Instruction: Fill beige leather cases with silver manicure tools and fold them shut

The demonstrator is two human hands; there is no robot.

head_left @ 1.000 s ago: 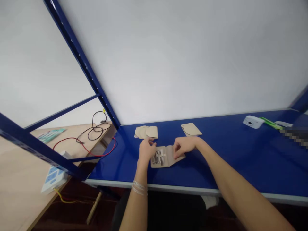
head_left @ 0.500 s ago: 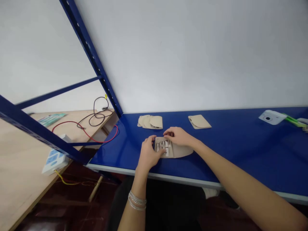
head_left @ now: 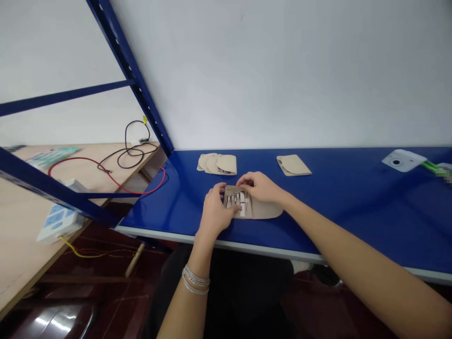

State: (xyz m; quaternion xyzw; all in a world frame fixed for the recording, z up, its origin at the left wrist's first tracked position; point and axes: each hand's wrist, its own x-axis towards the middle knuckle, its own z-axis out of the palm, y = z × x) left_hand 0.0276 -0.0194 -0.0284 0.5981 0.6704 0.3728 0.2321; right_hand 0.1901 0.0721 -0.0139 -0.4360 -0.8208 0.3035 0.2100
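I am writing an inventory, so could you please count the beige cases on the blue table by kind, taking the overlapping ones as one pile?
Open case: 1
Folded case lying alone: 1
Pile of overlapping folded cases: 1 (how many are in it, I cannot tell surely)
Total: 3, with the pile as one

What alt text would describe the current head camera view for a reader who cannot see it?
A person's left hand and right hand are on an open beige pouch of metal tools on a blue table. Behind it lie overlapping folded pouches and, farther right, a single folded pouch.
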